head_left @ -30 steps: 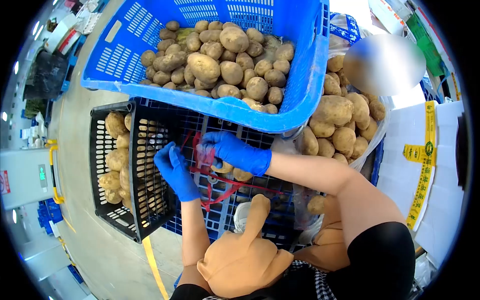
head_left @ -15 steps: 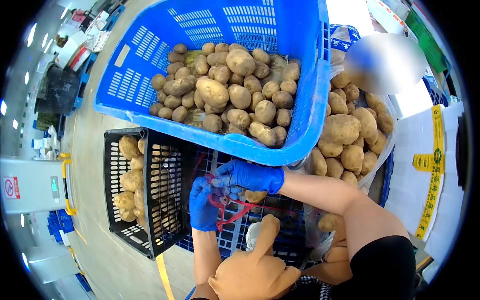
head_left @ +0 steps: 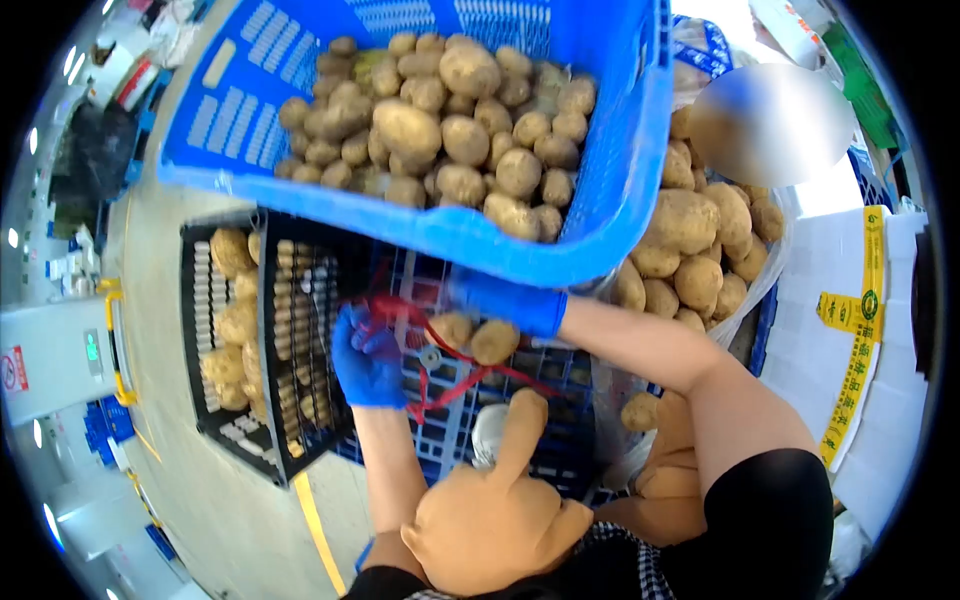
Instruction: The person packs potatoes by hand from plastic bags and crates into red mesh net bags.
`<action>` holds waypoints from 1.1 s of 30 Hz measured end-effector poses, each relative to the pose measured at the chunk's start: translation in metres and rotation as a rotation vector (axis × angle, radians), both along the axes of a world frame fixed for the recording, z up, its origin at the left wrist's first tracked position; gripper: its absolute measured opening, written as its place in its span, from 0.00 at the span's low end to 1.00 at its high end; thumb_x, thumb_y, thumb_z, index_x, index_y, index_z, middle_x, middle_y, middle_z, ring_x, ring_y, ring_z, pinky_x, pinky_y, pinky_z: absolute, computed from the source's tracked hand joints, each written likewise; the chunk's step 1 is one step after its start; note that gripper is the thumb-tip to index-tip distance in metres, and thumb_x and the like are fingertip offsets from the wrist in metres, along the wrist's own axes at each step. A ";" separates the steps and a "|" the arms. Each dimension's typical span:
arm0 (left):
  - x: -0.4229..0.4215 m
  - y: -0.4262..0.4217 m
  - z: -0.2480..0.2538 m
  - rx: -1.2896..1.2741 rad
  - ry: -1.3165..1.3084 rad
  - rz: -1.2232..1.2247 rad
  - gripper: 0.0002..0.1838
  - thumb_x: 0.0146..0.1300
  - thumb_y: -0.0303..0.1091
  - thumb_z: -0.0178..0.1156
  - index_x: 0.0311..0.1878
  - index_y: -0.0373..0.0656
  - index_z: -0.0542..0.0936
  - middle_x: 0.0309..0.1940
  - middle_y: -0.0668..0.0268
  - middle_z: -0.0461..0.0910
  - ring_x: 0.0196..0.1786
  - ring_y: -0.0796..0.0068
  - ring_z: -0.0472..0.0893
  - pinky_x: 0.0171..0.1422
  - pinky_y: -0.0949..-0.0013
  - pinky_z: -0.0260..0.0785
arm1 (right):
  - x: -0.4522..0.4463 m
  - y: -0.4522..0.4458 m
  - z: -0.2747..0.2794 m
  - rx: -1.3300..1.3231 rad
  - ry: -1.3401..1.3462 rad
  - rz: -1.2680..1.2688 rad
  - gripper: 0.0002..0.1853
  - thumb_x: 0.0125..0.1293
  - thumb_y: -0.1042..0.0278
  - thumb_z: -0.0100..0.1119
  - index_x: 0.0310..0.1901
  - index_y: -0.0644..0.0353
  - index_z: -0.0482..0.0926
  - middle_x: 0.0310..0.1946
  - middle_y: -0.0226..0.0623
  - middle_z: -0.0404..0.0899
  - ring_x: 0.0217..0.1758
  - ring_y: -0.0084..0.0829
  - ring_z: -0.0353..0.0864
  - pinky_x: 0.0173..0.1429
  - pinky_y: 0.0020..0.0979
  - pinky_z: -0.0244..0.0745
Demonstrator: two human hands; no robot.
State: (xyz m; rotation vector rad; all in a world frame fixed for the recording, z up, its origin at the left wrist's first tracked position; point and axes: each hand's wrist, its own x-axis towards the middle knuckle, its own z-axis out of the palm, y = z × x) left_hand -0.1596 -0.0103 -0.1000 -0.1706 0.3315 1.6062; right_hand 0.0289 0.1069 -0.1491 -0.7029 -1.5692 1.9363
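Over a blue slatted pallet [head_left: 445, 430], my gloved left hand [head_left: 368, 358] curls its fingers on a strip of red netting [head_left: 398, 308], whose bands trail across the slats; my right hand [head_left: 510, 303] is blurred just below the crate rim, and I cannot tell whether it grips anything. Two loose potatoes [head_left: 494, 342] lie beside the netting. A black crate [head_left: 264, 350] of potatoes stands to the left, a large blue crate [head_left: 480, 240] of them ahead, and a clear bag of more at right, near white boxes [head_left: 895, 300] bearing yellow tape [head_left: 850, 390]. Beyond extends a pale floor [head_left: 160, 330] with a yellow line [head_left: 318, 530], then a yellow rail [head_left: 118, 345]. Compared with half a second earlier, my hands, then together at the netting, have parted, exposing the second loose potato.
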 end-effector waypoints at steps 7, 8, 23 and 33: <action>0.006 0.004 0.017 -0.661 0.757 0.492 0.07 0.64 0.32 0.56 0.29 0.50 0.71 0.19 0.76 0.66 0.20 0.84 0.63 0.23 0.81 0.55 | -0.007 -0.002 0.027 -0.979 0.481 -0.100 0.06 0.64 0.69 0.52 0.33 0.61 0.73 0.28 0.39 0.78 0.32 0.32 0.78 0.40 0.34 0.76; 0.001 -0.002 0.012 -0.598 0.750 0.452 0.07 0.64 0.33 0.55 0.29 0.50 0.71 0.19 0.76 0.66 0.20 0.84 0.63 0.24 0.80 0.54 | -0.009 0.002 0.027 -1.001 0.456 -0.102 0.07 0.65 0.66 0.52 0.33 0.59 0.74 0.27 0.36 0.77 0.29 0.29 0.76 0.38 0.32 0.75; 0.050 -0.024 -0.001 -0.237 1.866 -0.162 0.08 0.62 0.27 0.56 0.44 0.40 0.76 0.36 0.68 0.79 0.37 0.77 0.74 0.44 0.77 0.66 | 0.021 -0.006 0.004 0.310 -0.128 -0.043 0.10 0.64 0.65 0.50 0.36 0.60 0.79 0.22 0.35 0.77 0.22 0.26 0.73 0.29 0.31 0.69; 0.102 -0.006 0.004 -0.320 1.586 -0.355 0.11 0.64 0.37 0.51 0.34 0.40 0.78 0.29 0.69 0.77 0.34 0.77 0.74 0.40 0.75 0.66 | 0.196 -0.054 0.049 0.546 -0.358 0.166 0.12 0.64 0.59 0.54 0.44 0.55 0.77 0.39 0.39 0.77 0.42 0.37 0.77 0.48 0.35 0.72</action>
